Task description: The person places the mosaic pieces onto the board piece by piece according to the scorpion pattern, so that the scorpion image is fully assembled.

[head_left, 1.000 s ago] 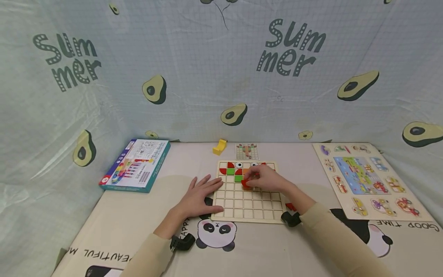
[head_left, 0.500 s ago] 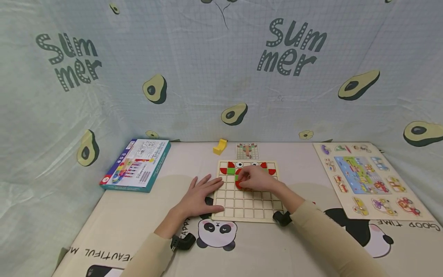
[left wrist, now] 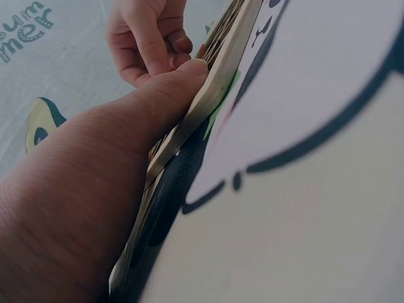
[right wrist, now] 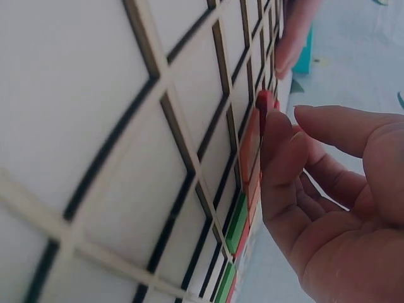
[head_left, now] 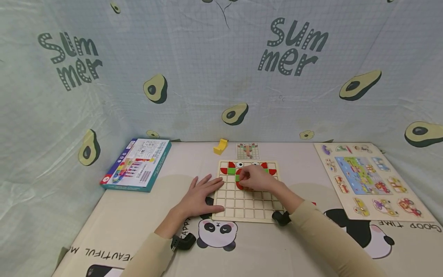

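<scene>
In the head view, a wooden grid board [head_left: 238, 212] lies on the table with red, green and eye-printed tiles in its upper rows. My left hand [head_left: 200, 197] rests flat at its left edge, fingers spread, the thumb on the rim in the left wrist view. Over the board's middle, my right hand [head_left: 258, 178] pinches a red curved tile [right wrist: 265, 103] with curled fingers, the tile partly hidden by them. Orange tiles [right wrist: 250, 148] and a green tile [right wrist: 237, 221] sit in neighbouring cells in the right wrist view.
A small pattern card [head_left: 247, 151] lies behind the board, with a yellow block [head_left: 220, 147] to its left. A boxed toy [head_left: 136, 165] is at the left and a picture puzzle board [head_left: 363, 181] at the right. A red piece [head_left: 313, 203] shows beside the right sleeve.
My right hand has moved slightly left with the red tile, bringing it down among the cells beside the green tile. The left hand has stayed in place.
</scene>
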Demonstrator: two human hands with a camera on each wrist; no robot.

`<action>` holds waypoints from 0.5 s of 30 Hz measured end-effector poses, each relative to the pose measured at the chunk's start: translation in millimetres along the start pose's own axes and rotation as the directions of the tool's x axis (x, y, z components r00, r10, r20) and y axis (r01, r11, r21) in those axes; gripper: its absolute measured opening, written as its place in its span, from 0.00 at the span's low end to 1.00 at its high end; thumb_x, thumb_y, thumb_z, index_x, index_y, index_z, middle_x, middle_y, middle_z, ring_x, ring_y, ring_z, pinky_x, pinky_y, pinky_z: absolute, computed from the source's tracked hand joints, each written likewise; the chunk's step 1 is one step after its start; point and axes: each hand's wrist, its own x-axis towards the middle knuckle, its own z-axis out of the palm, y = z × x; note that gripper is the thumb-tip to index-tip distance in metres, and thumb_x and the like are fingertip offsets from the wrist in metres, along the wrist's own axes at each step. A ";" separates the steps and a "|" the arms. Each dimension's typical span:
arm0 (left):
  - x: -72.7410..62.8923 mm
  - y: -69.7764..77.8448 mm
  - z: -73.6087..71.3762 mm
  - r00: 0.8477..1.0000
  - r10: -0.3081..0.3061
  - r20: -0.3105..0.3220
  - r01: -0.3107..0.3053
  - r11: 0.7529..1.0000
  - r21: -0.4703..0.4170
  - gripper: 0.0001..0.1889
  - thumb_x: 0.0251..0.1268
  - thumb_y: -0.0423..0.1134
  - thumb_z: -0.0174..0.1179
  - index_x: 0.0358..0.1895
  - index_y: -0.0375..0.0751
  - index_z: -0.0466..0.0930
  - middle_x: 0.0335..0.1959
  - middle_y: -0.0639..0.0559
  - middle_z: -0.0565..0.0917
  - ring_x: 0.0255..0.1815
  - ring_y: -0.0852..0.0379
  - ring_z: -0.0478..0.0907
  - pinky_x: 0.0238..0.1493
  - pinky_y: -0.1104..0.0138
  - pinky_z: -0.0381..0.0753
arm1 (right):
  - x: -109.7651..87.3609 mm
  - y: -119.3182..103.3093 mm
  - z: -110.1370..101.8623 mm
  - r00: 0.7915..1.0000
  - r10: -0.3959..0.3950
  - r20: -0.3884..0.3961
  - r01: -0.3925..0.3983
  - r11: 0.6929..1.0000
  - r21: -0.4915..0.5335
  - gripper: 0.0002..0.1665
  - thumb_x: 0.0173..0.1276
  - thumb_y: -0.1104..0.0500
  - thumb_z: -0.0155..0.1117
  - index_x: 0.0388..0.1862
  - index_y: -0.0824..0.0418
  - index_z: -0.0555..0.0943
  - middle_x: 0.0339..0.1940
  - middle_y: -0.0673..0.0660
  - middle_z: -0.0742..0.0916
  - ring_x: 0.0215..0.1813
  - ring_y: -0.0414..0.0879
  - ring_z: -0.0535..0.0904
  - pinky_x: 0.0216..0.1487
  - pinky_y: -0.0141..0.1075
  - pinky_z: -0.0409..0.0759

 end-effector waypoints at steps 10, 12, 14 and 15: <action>-0.3 -1.3 0.4 1.000 -0.005 0.000 0.005 1.000 0.000 0.47 0.57 0.72 0.62 0.78 0.54 0.65 0.78 0.58 0.63 0.82 0.48 0.45 0.75 0.41 0.33 | -4.0 2.2 -7.7 0.999 -0.020 -0.028 0.020 1.000 0.023 0.02 0.67 0.62 0.68 0.37 0.61 0.84 0.28 0.50 0.83 0.32 0.45 0.76 0.36 0.36 0.76; -0.3 -1.2 0.8 1.000 -0.002 -0.002 0.002 1.000 0.000 0.47 0.57 0.72 0.63 0.78 0.53 0.65 0.78 0.58 0.63 0.82 0.47 0.45 0.75 0.41 0.33 | -2.8 3.6 -5.6 1.000 -0.019 -0.012 0.019 0.999 0.027 0.03 0.68 0.62 0.68 0.39 0.61 0.84 0.31 0.50 0.83 0.34 0.45 0.76 0.37 0.36 0.78; -0.1 -1.4 1.5 1.000 0.003 -0.004 -0.003 1.000 0.003 0.47 0.57 0.71 0.63 0.78 0.53 0.65 0.78 0.57 0.63 0.82 0.47 0.45 0.75 0.40 0.34 | -1.8 4.6 -3.2 1.000 -0.008 0.001 0.008 0.999 0.033 0.04 0.69 0.62 0.68 0.41 0.60 0.85 0.33 0.49 0.84 0.35 0.45 0.77 0.38 0.35 0.78; 0.2 -1.5 1.9 1.000 0.007 -0.006 -0.007 1.000 0.003 0.47 0.57 0.71 0.62 0.78 0.53 0.65 0.78 0.57 0.63 0.82 0.47 0.45 0.75 0.40 0.34 | -1.4 5.0 -2.4 1.000 -0.006 0.005 0.006 0.999 0.035 0.04 0.69 0.62 0.67 0.41 0.60 0.85 0.34 0.50 0.84 0.35 0.45 0.77 0.38 0.35 0.79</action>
